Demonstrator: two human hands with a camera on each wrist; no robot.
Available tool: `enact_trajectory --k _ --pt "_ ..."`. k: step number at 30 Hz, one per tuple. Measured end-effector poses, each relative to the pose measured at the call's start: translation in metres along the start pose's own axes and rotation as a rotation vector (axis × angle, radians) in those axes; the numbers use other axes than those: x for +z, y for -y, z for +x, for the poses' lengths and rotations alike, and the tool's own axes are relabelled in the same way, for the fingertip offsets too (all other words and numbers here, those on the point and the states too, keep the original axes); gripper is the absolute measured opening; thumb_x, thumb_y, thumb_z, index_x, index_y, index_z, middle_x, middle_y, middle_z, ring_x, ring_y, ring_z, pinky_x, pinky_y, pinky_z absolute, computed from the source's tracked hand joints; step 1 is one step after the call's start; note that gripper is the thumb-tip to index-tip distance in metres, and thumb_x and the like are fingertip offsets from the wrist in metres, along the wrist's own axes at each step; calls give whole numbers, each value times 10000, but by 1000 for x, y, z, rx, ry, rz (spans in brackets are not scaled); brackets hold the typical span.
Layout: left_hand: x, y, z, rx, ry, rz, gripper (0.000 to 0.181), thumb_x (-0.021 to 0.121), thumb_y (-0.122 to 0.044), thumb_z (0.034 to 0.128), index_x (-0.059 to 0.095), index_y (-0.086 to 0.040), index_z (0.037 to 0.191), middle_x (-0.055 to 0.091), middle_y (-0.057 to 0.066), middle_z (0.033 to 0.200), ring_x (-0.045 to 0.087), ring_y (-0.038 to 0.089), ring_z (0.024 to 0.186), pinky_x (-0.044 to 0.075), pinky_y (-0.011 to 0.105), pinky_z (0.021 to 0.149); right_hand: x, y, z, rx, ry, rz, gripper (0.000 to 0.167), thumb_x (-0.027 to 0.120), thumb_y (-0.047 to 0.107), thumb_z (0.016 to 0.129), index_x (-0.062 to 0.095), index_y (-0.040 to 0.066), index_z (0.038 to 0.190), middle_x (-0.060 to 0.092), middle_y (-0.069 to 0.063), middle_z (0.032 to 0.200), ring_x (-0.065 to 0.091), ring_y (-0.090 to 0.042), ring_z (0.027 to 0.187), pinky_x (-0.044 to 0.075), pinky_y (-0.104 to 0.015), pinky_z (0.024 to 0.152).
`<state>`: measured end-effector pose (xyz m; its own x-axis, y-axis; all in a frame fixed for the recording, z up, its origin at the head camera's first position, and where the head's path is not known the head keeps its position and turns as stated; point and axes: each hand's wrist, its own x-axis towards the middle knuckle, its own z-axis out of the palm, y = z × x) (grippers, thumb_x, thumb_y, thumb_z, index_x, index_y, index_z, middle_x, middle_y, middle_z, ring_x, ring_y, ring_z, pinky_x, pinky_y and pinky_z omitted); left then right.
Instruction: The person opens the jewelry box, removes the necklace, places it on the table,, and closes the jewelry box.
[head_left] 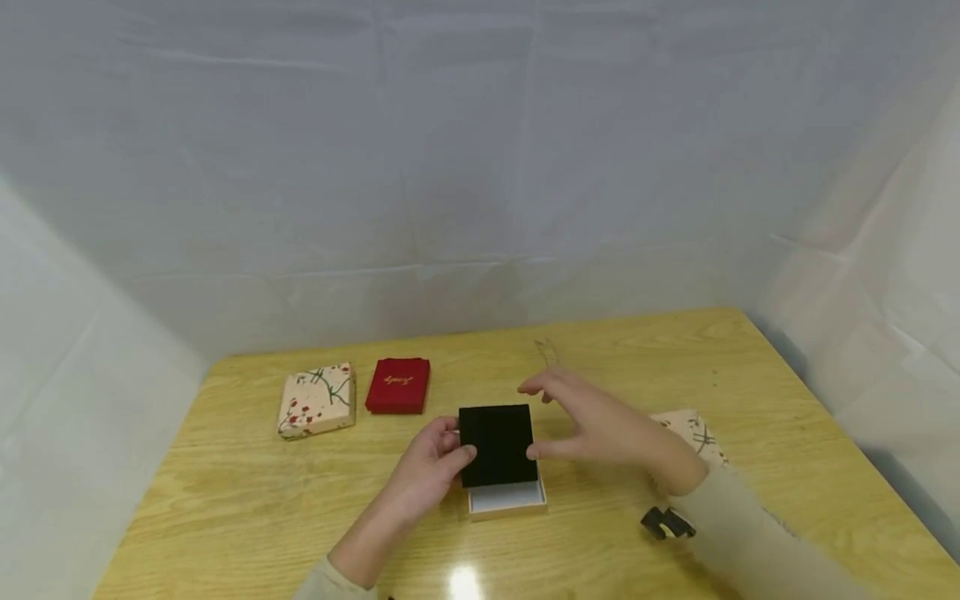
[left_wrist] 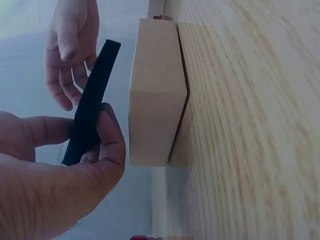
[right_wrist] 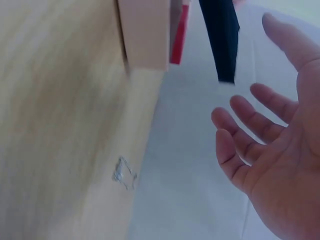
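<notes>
My left hand (head_left: 426, 468) pinches a flat black square pad (head_left: 497, 445), thumb on top and fingers beneath, seen edge-on in the left wrist view. The pad is tilted and held above a small cardboard box (head_left: 512, 506); its pale inside shows at the near edge, and the pad hides the rest. To the pad's right, my right hand (head_left: 603, 422) is spread with fingers apart, holding nothing. In the right wrist view a gap separates its fingers from the pad. A thin silver chain-like piece (right_wrist: 124, 174) lies on the table beyond that hand.
A floral-patterned box (head_left: 317, 402) and a red box with gold lettering (head_left: 398, 386) sit at the back left. Under my right forearm lies another floral-patterned piece (head_left: 690, 429), partly hidden. A small black object (head_left: 666, 522) appears beside the right sleeve. White sheeting surrounds the wooden table (head_left: 285, 517).
</notes>
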<state>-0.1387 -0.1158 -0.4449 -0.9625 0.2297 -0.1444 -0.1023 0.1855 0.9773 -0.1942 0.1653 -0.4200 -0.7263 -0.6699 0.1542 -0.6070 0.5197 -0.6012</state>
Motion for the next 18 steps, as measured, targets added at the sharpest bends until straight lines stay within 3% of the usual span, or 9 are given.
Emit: enact_trajectory --k 8,18 --pt "-1 -1 1 3 55 -69 436 575 -69 1060 443 116 1433 715 219 1242 711 291 1071 575 368 910 23 9 -5 -59 17 -110 1033 930 503 792 384 195 1613 356 -62 1627 412 -286 1469 443 -494 1155" --pt "-3 -2 1 -26 81 -139 467 563 -74 1069 404 99 1473 692 225 1283 708 315 1120 582 389 962 33 11 -10 -56 -15 -105 950 905 454 844 406 167 1601 348 -61 1626 438 -289 1452 462 -475 1142"
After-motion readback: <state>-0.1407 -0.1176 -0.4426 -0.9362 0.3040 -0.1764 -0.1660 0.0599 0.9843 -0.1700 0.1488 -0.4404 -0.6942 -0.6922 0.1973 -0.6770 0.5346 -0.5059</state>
